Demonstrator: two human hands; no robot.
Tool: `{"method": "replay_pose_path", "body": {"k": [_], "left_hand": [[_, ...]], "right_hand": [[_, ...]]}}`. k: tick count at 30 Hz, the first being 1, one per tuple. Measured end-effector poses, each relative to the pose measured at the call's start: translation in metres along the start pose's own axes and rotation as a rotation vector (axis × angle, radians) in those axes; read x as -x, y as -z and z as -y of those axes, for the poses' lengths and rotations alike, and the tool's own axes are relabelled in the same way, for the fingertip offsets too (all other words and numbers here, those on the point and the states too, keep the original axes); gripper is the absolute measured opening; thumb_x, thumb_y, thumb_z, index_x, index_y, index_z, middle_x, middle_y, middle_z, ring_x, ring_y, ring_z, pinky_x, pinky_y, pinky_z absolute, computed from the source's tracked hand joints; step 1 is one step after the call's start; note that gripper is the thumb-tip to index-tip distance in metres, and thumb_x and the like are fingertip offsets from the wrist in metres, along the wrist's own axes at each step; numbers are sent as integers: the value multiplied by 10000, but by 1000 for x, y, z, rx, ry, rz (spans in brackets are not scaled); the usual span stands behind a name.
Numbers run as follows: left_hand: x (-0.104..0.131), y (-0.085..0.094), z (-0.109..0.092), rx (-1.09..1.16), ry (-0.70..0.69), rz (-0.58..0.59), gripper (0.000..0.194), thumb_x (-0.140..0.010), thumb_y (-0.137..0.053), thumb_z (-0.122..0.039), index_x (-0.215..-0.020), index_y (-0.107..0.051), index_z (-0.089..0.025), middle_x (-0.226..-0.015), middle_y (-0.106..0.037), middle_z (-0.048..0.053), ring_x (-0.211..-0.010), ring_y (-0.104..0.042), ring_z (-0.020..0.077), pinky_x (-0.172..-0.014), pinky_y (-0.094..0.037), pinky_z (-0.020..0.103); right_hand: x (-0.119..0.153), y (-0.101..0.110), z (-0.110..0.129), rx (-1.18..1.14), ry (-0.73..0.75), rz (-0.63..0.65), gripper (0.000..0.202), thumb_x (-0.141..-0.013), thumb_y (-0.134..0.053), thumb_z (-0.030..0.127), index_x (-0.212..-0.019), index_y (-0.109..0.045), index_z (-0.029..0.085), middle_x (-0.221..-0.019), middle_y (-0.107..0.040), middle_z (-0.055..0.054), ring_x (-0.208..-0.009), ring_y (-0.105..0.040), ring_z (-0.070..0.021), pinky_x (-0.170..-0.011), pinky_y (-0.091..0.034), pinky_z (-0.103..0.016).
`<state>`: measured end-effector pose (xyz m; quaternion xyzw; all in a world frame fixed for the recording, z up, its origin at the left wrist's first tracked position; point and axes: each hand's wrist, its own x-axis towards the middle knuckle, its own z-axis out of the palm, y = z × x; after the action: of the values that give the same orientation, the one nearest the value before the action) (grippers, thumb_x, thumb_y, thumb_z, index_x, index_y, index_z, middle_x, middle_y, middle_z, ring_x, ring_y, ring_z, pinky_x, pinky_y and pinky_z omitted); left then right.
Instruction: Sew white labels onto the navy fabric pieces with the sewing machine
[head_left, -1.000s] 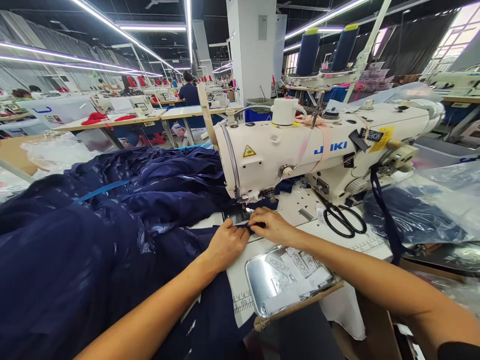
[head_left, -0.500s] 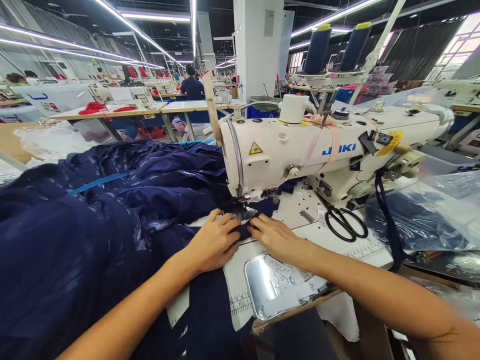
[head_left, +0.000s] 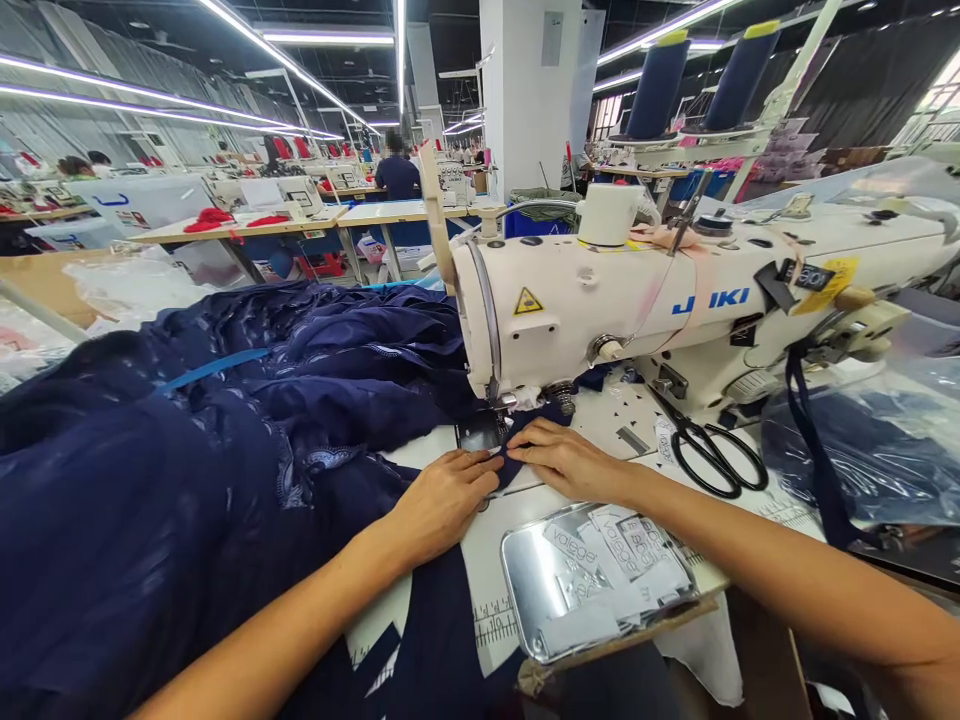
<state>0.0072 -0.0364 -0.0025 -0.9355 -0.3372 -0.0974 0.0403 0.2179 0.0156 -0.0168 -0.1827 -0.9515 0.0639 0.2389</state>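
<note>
Both hands meet just in front of the needle area of a white sewing machine point(head_left: 555, 310). My left hand point(head_left: 450, 500) is closed, its fingertips pinching the edge of the navy fabric point(head_left: 439, 610), which hangs down below it over the table's front. My right hand point(head_left: 566, 460) is closed on a folded part of the same fabric, to the right of the presser foot. A tiny pale bit shows between the fingertips, too small to name. A large heap of navy cloth point(head_left: 202, 480) with lace trim and a blue strip lies left of my left arm.
A metal tin point(head_left: 517, 570) of white printed labels point(head_left: 634, 540) sits below my right wrist. Black scissors point(head_left: 716, 455) lie right of the machine, near bagged navy cloth point(head_left: 885, 450). Two navy thread cones point(head_left: 656, 90) stand behind. Another person point(head_left: 397, 178) sits farther back.
My view has shifted left, so the scene sits farther right. The fingers have drawn back slightly from the presser foot, leaving the metal plate beneath more visible. Right hand no longer covers the labels.
</note>
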Motion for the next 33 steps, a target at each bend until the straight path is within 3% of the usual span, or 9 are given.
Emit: {"method": "replay_pose_path", "body": {"k": [5, 9, 13, 20, 33], "left_hand": [[0, 4, 0, 16, -1, 5, 181, -781, -449, -67, -901, -562, -143, -1162, -583, 92, -1072, -531, 220, -879, -450, 379], [5, 15, 5, 26, 14, 0, 222, -783, -510, -174, -994, -574, -144, -1133, -599, 98, -1043, -545, 240, -887, -434, 407], [7, 15, 10, 69, -16, -6, 182, -809, -488, -184, -931, -622, -166, -1159, -589, 74, -1062, -538, 212, -929, -412, 374], [-18, -8, 0, 20, 95, -67, 192, -785, -479, -72, -870, -638, -137, -1026, -654, 76, -944, -605, 185, -896, -448, 343], [-28, -12, -3, -29, 152, -119, 204, -759, -481, -37, -873, -626, -126, -951, -674, 80, -889, -623, 196, -873, -462, 356]], "right_hand": [[-6, 4, 19, 262, -35, 166, 274, -812, -418, 55, -1036, -574, 64, -1000, -568, -139, -894, -488, -227, -756, -475, -366], [-6, 4, 30, 397, -73, 250, 367, -742, -495, 34, -1107, -530, 34, -1065, -545, -170, -944, -498, -251, -783, -476, -369], [-4, 2, 20, 421, -28, 233, 371, -753, -491, 42, -1122, -530, 37, -1103, -556, -170, -1003, -516, -247, -869, -456, -365], [-7, 3, -13, 416, 75, 158, 327, -807, -438, 46, -1113, -553, 53, -1141, -571, -146, -1039, -538, -224, -902, -459, -338], [-6, -3, -28, 339, 87, 69, 358, -808, -389, 14, -1123, -554, 58, -1162, -560, -153, -1070, -525, -225, -877, -477, -344]]}}
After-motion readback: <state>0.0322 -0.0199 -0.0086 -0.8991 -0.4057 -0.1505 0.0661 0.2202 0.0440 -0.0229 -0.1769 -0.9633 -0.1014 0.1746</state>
